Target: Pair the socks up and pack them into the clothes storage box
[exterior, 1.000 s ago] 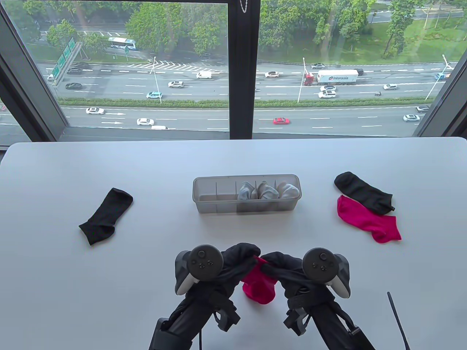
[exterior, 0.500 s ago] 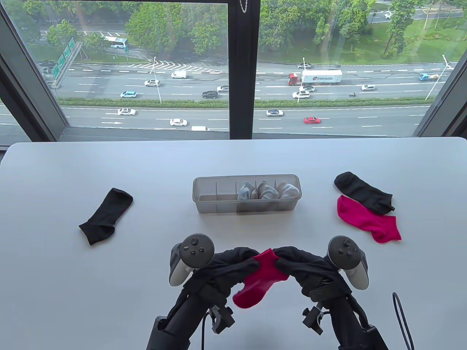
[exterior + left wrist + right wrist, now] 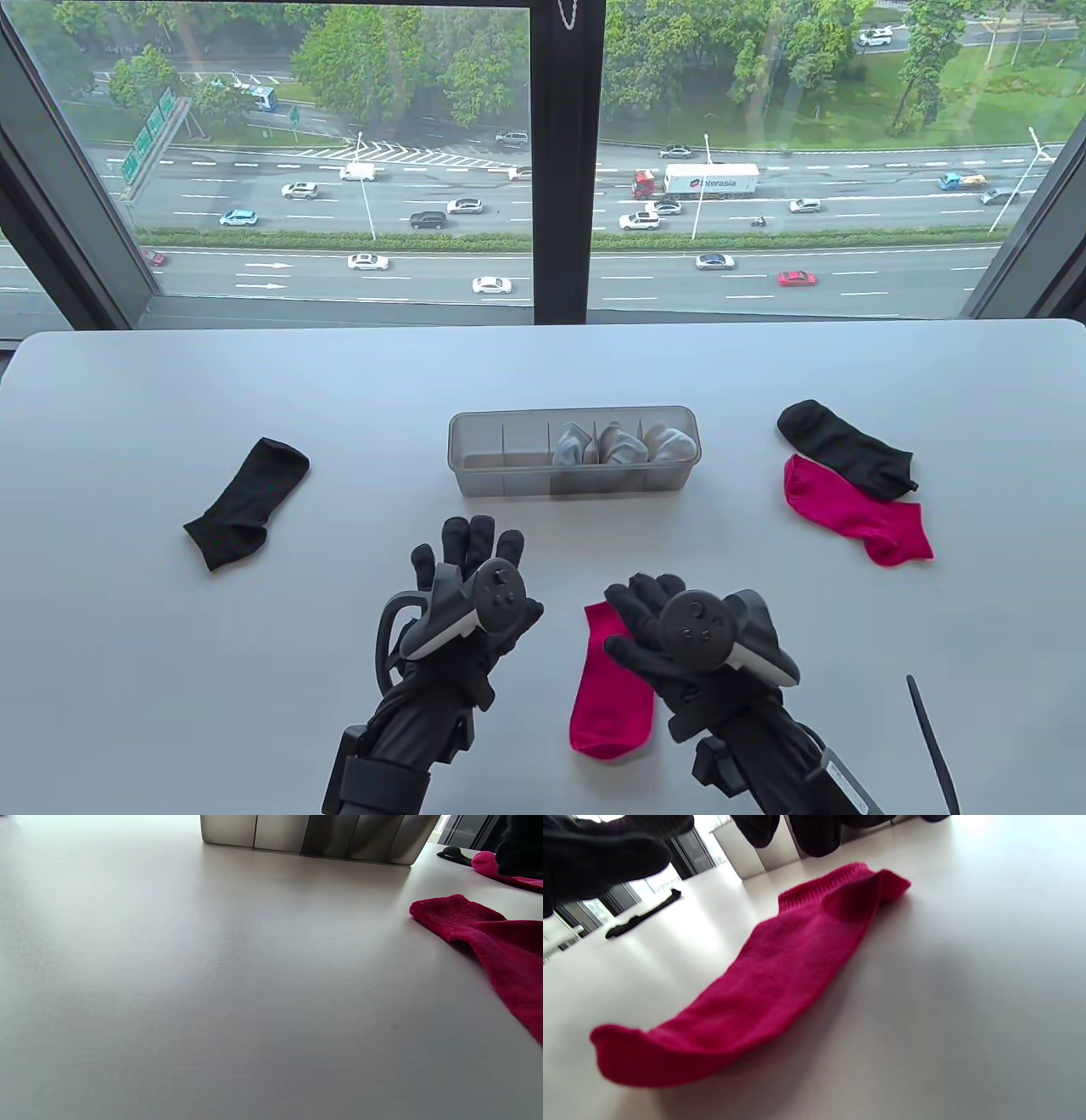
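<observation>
A pink sock (image 3: 611, 688) (image 3: 780, 980) (image 3: 488, 938) lies flat and lengthwise on the white table near the front edge. My right hand (image 3: 645, 604) is spread over its far end with straight fingers (image 3: 606, 853) and grips nothing. My left hand (image 3: 472, 543) is to the left of the sock, fingers splayed and empty. Behind them stands the clear storage box (image 3: 475, 441) (image 3: 318, 836), with three grey-white sock bundles (image 3: 619, 445) in its right compartments. A second pink sock (image 3: 857, 509) and a black sock (image 3: 844, 446) lie at the right, another black sock (image 3: 246, 505) at the left.
The box's left compartments hold nothing. A thin black strap (image 3: 929, 747) sticks up at the front right corner. The table (image 3: 254, 382) ends at a large window behind.
Both hands held the pink sock up between them; now it lies flat on the table, both hands have let go and spread open, and the left has moved forward and to the left.
</observation>
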